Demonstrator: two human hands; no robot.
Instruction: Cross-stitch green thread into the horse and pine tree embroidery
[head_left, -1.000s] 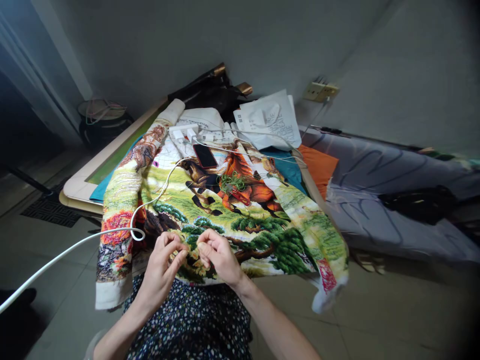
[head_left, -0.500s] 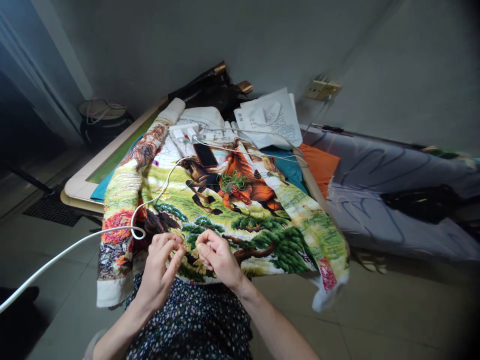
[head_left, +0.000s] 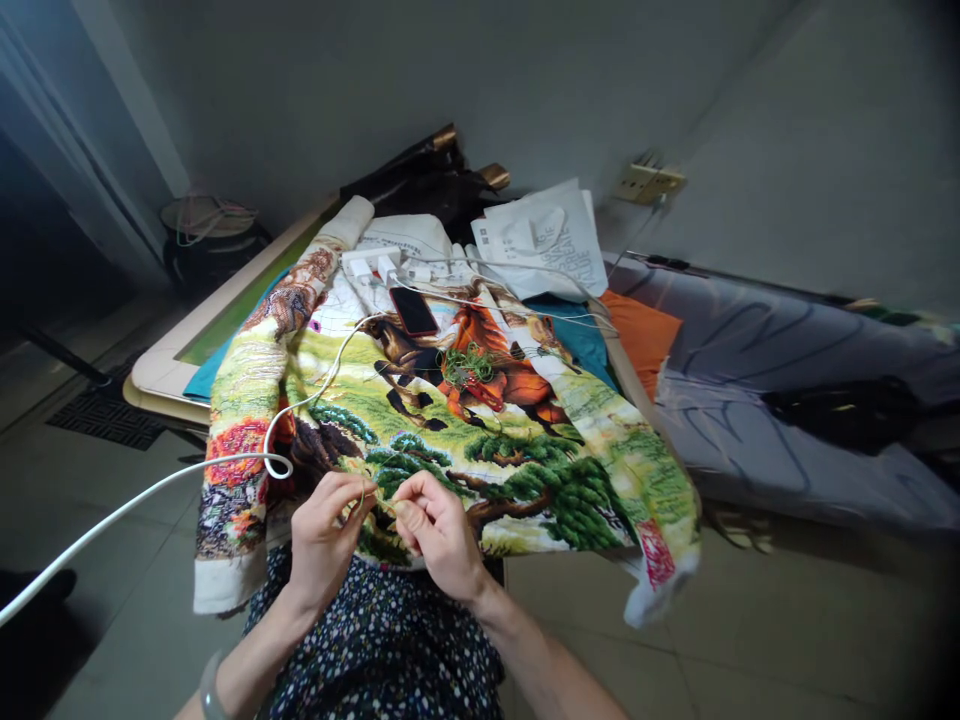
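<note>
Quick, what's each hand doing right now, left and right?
Left hand: fingers pinched, apparently on a thread over the embroidery.
Right hand: fingers curled at the embroidery's near edge; grip unclear.

Two hands, one phone, one embroidery

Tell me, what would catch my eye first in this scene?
The big embroidered cloth of orange horses and green pines, spread over the low table and onto the person's lap. At its near edge the left hand and right hand pinch together over the stitching. A red phone lies at the far end, and a white cable loops in from the left.
</note>
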